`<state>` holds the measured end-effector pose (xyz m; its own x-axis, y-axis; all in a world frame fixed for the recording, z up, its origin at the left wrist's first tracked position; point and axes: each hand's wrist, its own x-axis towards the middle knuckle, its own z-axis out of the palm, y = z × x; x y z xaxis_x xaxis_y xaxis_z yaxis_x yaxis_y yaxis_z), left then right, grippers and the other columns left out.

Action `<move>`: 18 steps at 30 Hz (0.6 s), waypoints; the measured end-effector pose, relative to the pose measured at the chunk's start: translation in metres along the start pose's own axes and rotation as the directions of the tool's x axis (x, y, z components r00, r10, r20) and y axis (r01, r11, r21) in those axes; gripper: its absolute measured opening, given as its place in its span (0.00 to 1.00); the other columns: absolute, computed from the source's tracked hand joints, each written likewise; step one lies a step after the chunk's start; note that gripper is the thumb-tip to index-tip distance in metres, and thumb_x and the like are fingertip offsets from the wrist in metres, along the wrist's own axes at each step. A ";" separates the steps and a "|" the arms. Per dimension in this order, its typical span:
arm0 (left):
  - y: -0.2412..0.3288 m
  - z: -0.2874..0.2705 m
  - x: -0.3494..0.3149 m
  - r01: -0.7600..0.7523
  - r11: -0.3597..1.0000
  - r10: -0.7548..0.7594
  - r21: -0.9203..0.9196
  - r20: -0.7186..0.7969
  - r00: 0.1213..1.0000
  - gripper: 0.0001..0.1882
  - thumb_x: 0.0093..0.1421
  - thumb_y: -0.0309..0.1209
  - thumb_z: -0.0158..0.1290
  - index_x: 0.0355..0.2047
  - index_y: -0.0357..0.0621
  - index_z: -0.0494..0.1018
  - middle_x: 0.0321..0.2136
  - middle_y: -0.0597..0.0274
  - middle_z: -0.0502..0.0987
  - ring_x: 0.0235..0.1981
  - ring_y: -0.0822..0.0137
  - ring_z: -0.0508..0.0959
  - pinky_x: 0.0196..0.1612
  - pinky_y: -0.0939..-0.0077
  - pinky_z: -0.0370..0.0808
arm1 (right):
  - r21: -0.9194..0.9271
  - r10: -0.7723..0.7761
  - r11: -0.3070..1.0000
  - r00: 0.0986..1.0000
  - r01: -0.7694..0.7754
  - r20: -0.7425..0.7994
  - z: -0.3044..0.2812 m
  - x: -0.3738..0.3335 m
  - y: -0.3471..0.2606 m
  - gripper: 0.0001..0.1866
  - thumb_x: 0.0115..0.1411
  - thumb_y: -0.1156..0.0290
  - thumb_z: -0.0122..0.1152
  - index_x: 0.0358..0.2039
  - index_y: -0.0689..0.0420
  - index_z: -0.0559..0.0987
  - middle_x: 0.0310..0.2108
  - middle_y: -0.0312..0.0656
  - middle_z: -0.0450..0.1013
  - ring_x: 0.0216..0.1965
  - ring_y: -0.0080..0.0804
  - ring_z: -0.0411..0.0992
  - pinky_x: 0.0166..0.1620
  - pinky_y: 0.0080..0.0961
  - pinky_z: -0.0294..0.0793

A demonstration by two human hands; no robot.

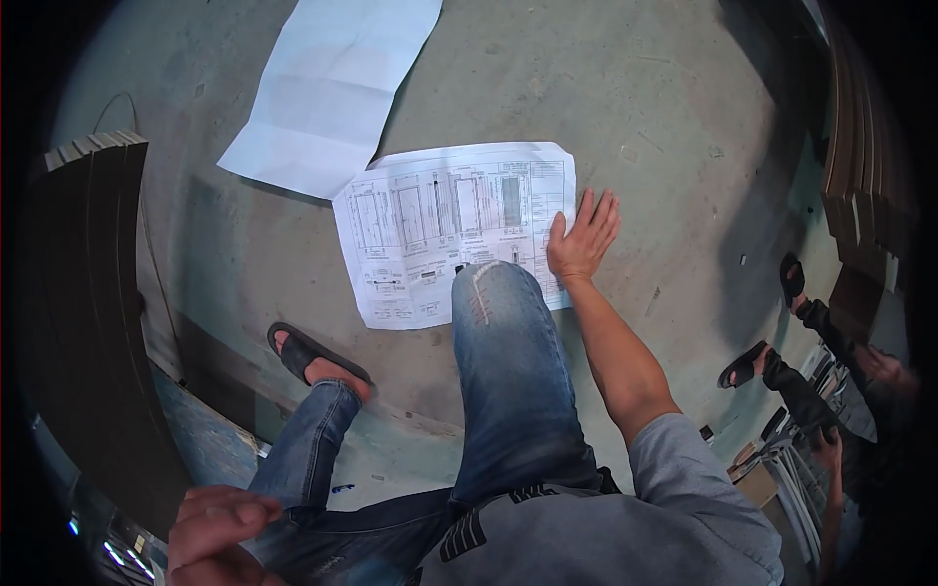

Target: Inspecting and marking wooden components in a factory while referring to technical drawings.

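A sheet of technical drawings lies on the floor in front of me, printed with door-like panels and small details. My right hand is pressed flat at its right edge, fingers spread, the thumb side over the paper and the fingertips on the floor. My bent knee in torn jeans covers the sheet's lower middle. A second sheet, its visible side blank and creased, lies beyond, meeting the drawing's upper left corner. At the lower left, my left hand is raised with curled fingers; nothing shows in it.
Dark curved stacks of boards stand at the left and the right. Another person's sandalled foot and hands show at the right, near a pile of pale strips. My own sandal is left of the drawing.
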<state>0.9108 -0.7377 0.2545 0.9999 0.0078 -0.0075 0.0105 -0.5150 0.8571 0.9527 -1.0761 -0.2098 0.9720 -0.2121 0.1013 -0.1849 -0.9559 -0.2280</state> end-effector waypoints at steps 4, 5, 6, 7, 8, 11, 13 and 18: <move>0.003 0.001 0.003 0.051 0.993 -0.050 0.103 -0.014 0.999 0.19 0.64 0.38 0.59 0.28 0.37 0.65 0.38 0.30 0.79 0.35 0.43 0.81 0.38 0.53 0.81 | -0.011 0.003 1.000 1.000 -0.003 0.015 0.001 -0.001 0.002 0.38 0.61 0.54 0.55 0.68 0.60 0.61 0.72 0.58 0.46 0.74 0.56 0.39 0.73 0.55 0.35; 0.003 0.004 0.004 0.051 0.993 -0.050 0.104 -0.013 0.999 0.19 0.64 0.38 0.59 0.28 0.37 0.65 0.38 0.30 0.79 0.35 0.43 0.81 0.38 0.53 0.81 | -0.010 0.004 1.000 1.000 -0.004 0.015 0.001 -0.001 0.002 0.38 0.61 0.54 0.55 0.68 0.60 0.61 0.72 0.58 0.46 0.74 0.56 0.39 0.73 0.55 0.35; 0.004 0.009 0.006 0.064 0.993 -0.059 0.099 -0.057 0.997 0.18 0.65 0.38 0.58 0.28 0.36 0.66 0.37 0.31 0.79 0.34 0.43 0.81 0.38 0.54 0.80 | -0.009 0.004 1.000 1.000 -0.004 0.012 0.001 -0.001 0.002 0.38 0.61 0.54 0.55 0.68 0.59 0.61 0.72 0.58 0.46 0.74 0.56 0.39 0.73 0.55 0.36; 0.004 0.012 0.006 0.078 0.992 -0.068 0.096 -0.102 0.992 0.18 0.65 0.39 0.57 0.29 0.36 0.68 0.37 0.31 0.79 0.34 0.44 0.81 0.37 0.56 0.79 | -0.005 0.004 1.000 1.000 -0.004 0.010 0.002 -0.001 0.002 0.38 0.61 0.54 0.54 0.68 0.59 0.61 0.72 0.57 0.46 0.74 0.56 0.39 0.73 0.55 0.36; 0.000 0.013 0.004 0.078 0.992 -0.068 0.099 -0.103 0.992 0.18 0.65 0.39 0.57 0.29 0.36 0.68 0.37 0.31 0.79 0.34 0.44 0.81 0.37 0.56 0.79 | -0.003 0.004 1.000 1.000 -0.004 0.010 0.002 -0.001 0.001 0.38 0.61 0.54 0.54 0.68 0.59 0.61 0.72 0.57 0.46 0.74 0.56 0.39 0.73 0.55 0.36; -0.009 0.007 0.000 0.013 0.984 0.004 0.177 -0.099 0.995 0.16 0.68 0.38 0.50 0.29 0.38 0.67 0.32 0.43 0.78 0.32 0.57 0.80 0.34 0.66 0.75 | 0.001 0.000 1.000 1.000 0.000 0.010 0.001 0.000 -0.001 0.38 0.61 0.53 0.54 0.68 0.59 0.61 0.72 0.57 0.46 0.74 0.55 0.39 0.73 0.54 0.36; -0.008 0.002 0.005 -0.040 0.985 0.025 0.168 0.090 0.996 0.10 0.69 0.31 0.49 0.36 0.35 0.68 0.34 0.39 0.79 0.34 0.52 0.82 0.36 0.64 0.77 | 0.013 -0.007 1.000 1.000 0.008 -0.018 0.002 0.000 -0.003 0.37 0.61 0.54 0.55 0.67 0.60 0.62 0.72 0.57 0.48 0.74 0.56 0.41 0.72 0.55 0.38; 0.010 0.016 0.019 0.483 0.767 -0.246 -0.422 0.501 0.829 0.16 0.65 0.36 0.58 0.38 0.30 0.75 0.38 0.33 0.80 0.36 0.46 0.82 0.41 0.57 0.79 | 0.005 -0.006 1.000 1.000 0.007 -0.025 0.001 0.000 0.000 0.37 0.61 0.54 0.55 0.67 0.59 0.62 0.72 0.57 0.49 0.74 0.55 0.42 0.72 0.54 0.38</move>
<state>0.9299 -0.7565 0.2552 0.8282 -0.2966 -0.4755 0.4897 -0.0295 0.8714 0.9531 -1.0760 -0.2111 0.9692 -0.2110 0.1271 -0.1777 -0.9563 -0.2321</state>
